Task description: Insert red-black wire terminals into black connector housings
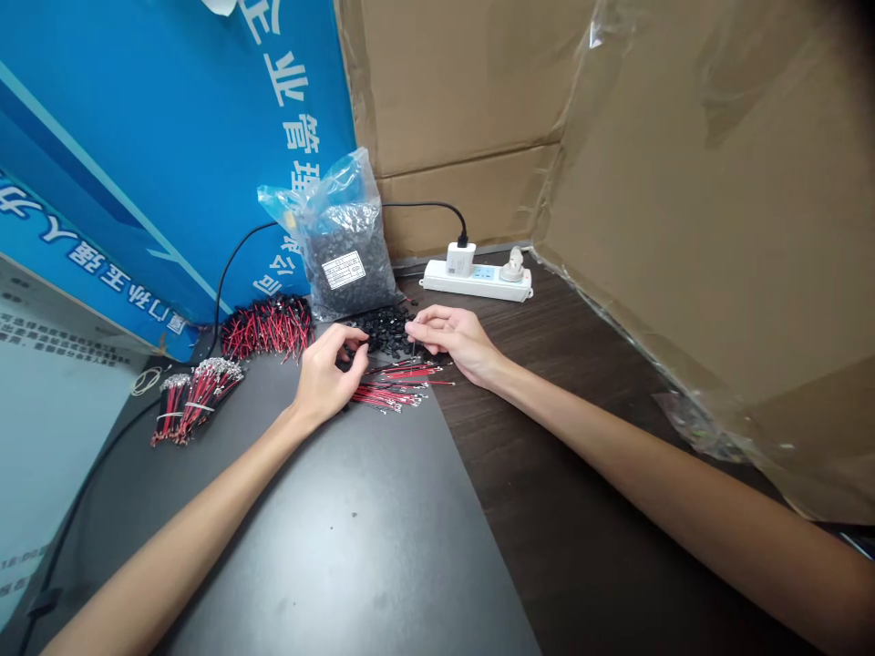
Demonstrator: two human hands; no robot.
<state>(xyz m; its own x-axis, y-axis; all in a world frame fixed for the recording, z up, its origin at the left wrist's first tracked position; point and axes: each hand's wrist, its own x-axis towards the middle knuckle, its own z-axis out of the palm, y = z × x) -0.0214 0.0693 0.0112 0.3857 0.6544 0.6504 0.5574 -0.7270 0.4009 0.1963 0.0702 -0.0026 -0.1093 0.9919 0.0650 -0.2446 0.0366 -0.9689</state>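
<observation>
— Forearms nearest the lens, in the head view, the sole one to log: left forearm and right forearm stretched forward over the bench. State of the hands?

— Well clear of each other. Right hand: thumb and forefinger pinched on a thin dark strand, visible just below the tips; type not resolved. Fingertip hold only, presumably because too fine for a fuller grip.

— Left hand?

— Thumb and forefinger curled toward each other, beside a heap of small black parts. Gap too small to read; cannot tell if gripping.

— Placement of stock?

— Loose red-and-black leads fanned just below and between the hands, likely for easy picking. Black heap right behind: short reach from either side, by the look of it.

— Farther left?

— Larger red-and-black pile near the blue panel, perhaps set apart to avoid mixing. Nearer, tied bundles with pale bands, probably against tangling.

— Behind?

— Clear bag of small dark pieces, upright, white label facing forward. To its right, white power strip with charger plugged in, possibly set back for working room.
</observation>
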